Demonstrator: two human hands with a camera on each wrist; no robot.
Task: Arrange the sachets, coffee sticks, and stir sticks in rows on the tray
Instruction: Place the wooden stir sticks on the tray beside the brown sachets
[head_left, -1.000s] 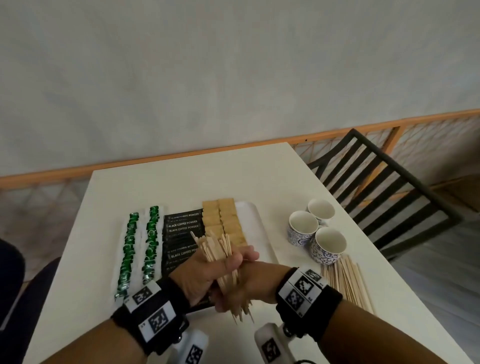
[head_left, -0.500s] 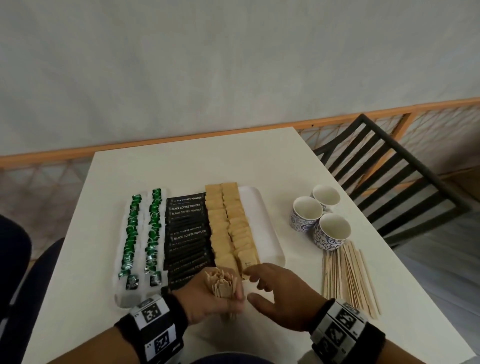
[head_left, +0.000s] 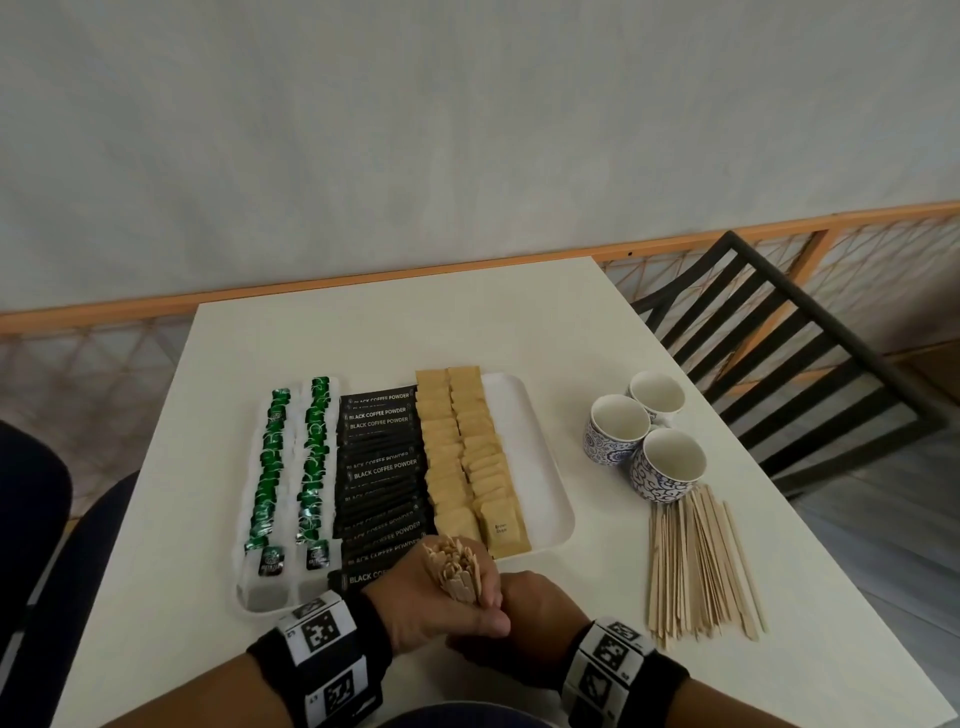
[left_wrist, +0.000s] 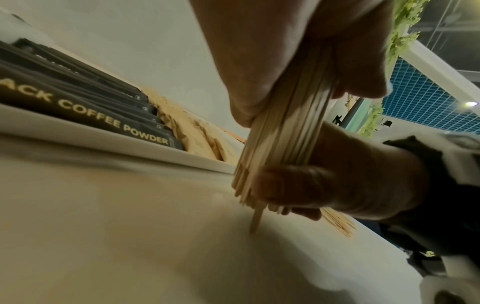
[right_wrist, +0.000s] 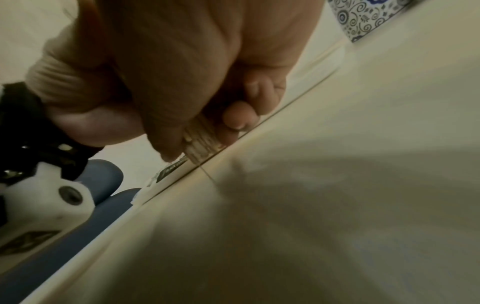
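Note:
My left hand (head_left: 452, 597) grips a bundle of wooden stir sticks (head_left: 456, 569) upright, just in front of the white tray (head_left: 540, 467). My right hand (head_left: 524, 618) sits against it and wraps the bundle's lower end (left_wrist: 259, 181); its curled fingers (right_wrist: 233, 121) show in the right wrist view. One stick (left_wrist: 255, 222) pokes down to the table. The tray holds two rows of green sachets (head_left: 270, 467), black coffee sticks (head_left: 382, 467) and two rows of brown sachets (head_left: 467, 457). A pile of loose stir sticks (head_left: 696, 566) lies on the table to the right.
Three blue-patterned cups (head_left: 644, 447) stand right of the tray, behind the loose sticks. A bare strip of tray lies right of the brown sachets. A black chair (head_left: 779, 353) stands beyond the table's right edge. The table's front edge is close to my wrists.
Half a second ago my right hand was open beside the bundle; now it holds the bundle's lower end again. The bundle has gone from tilted to upright.

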